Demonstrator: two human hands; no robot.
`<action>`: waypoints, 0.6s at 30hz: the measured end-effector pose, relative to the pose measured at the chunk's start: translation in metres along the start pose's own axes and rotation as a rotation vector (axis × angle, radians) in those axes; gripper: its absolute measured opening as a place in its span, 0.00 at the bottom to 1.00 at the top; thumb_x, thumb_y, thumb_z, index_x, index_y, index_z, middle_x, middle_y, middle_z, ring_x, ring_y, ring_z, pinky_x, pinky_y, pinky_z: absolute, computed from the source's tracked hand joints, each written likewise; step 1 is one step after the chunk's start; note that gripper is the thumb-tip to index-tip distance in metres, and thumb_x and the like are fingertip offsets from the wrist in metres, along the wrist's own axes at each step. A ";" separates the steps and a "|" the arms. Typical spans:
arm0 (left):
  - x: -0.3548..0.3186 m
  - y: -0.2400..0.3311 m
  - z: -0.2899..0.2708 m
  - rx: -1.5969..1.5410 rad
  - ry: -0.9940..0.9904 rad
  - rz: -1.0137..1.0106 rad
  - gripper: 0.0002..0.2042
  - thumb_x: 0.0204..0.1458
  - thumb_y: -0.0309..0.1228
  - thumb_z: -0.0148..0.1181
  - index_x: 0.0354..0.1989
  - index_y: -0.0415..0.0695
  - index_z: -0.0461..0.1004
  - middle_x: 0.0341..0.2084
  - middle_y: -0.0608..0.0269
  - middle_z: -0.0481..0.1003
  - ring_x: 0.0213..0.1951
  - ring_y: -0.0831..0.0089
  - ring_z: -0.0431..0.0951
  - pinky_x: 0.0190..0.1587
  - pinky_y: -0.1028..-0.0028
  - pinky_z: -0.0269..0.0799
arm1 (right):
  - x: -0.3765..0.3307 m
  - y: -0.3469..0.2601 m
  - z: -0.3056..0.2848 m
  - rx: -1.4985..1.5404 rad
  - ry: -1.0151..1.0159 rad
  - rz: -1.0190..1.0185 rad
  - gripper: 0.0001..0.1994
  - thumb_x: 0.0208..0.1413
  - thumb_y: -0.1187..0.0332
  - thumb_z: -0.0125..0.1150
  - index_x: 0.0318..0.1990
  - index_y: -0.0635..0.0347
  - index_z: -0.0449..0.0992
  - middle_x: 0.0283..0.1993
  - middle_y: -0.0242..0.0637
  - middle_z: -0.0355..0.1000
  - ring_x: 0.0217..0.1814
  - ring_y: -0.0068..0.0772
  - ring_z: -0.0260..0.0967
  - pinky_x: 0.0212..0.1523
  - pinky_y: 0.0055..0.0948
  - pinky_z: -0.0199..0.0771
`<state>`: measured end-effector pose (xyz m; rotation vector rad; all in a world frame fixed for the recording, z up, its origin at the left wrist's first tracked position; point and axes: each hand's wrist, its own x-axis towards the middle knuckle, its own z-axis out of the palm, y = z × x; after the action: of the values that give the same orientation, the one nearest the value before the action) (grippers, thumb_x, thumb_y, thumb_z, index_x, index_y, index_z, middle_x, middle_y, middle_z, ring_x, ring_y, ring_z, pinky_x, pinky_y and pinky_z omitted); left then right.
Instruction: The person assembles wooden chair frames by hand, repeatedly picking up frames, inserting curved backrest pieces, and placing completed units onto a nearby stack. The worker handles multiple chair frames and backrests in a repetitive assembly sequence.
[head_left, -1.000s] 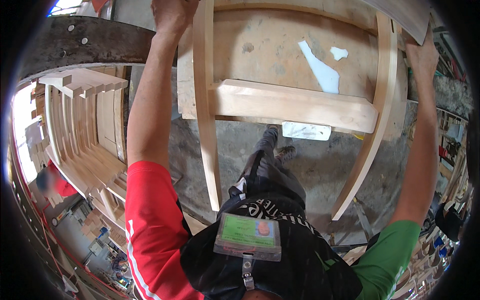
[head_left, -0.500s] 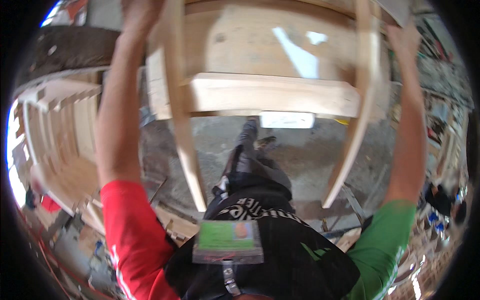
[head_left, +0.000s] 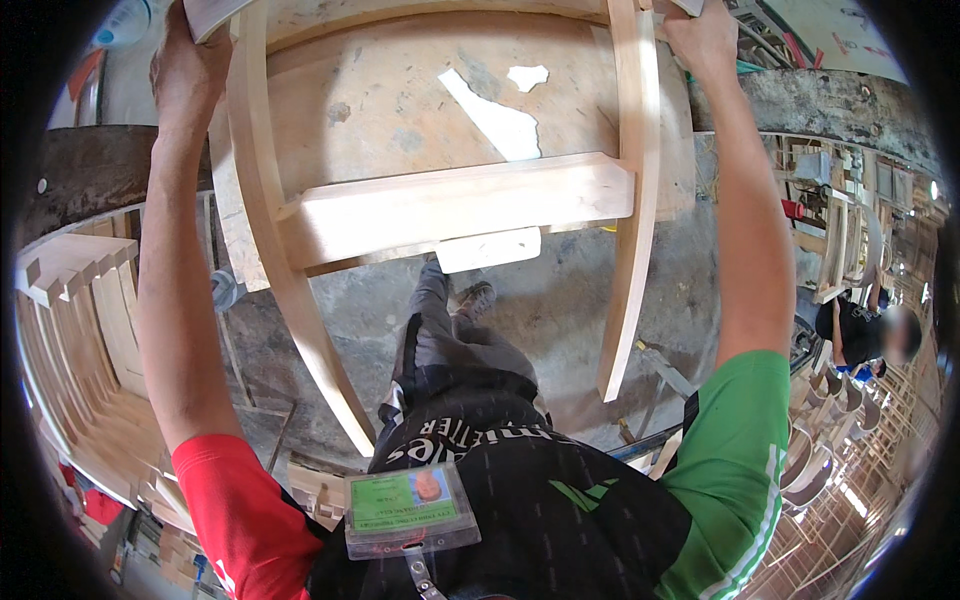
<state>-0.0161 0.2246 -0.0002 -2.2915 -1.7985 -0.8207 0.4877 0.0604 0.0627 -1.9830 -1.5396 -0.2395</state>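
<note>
Chair frame, unfinished pale wood, fills the upper half of the frame, held overhead at arm's length with its two curved legs pointing down toward the lower centre. Left hand is wrapped around the top of the left leg at upper left; right hand is clamped on the top of the right leg at upper right. Both hands are closed on the wood; fingertips run out past the frame's upper edge, so the exact finger wrap can't be told. One hand per leg reads as a symmetric grip that keeps the load level and stops it twisting.

Cross rail spans between the legs in the upper middle, with a small lighter block showing just under it. Behind the rail sits a flat plywood panel with white patches, probably a desk top or board the frame is resting against; contact isn't clear.

Below: concrete floor, the person's own leg and shoe at centre. A badge holder hangs at lower centre. Stacks of similar curved wooden parts sit along the left edge. Another person in dark clothes is at the right edge, well apart, among more chair parts
</note>
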 end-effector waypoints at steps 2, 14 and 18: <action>0.000 0.009 -0.002 -0.010 0.005 -0.008 0.31 0.60 0.46 0.58 0.71 0.50 0.62 0.51 0.36 0.79 0.54 0.33 0.78 0.55 0.44 0.74 | -0.002 0.006 0.001 -0.005 0.039 -0.029 0.24 0.62 0.59 0.60 0.62 0.59 0.71 0.50 0.62 0.78 0.56 0.66 0.76 0.52 0.52 0.78; 0.001 0.043 -0.022 -0.107 -0.048 -0.044 0.28 0.63 0.41 0.53 0.71 0.51 0.61 0.51 0.35 0.78 0.54 0.33 0.77 0.56 0.43 0.73 | 0.061 -0.008 -0.121 -0.315 -0.213 -0.153 0.20 0.66 0.62 0.52 0.57 0.71 0.72 0.56 0.67 0.74 0.65 0.65 0.69 0.65 0.48 0.68; 0.001 0.052 -0.028 -0.121 -0.070 -0.038 0.27 0.63 0.41 0.52 0.71 0.51 0.61 0.51 0.35 0.78 0.54 0.33 0.77 0.56 0.43 0.72 | 0.116 -0.048 -0.091 -0.496 0.494 -0.258 0.20 0.67 0.64 0.47 0.59 0.69 0.69 0.56 0.68 0.73 0.63 0.68 0.69 0.64 0.52 0.67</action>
<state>0.0227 0.1985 0.0364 -2.3950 -1.8759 -0.8893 0.4985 0.1103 0.2091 -1.8592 -1.4853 -1.2211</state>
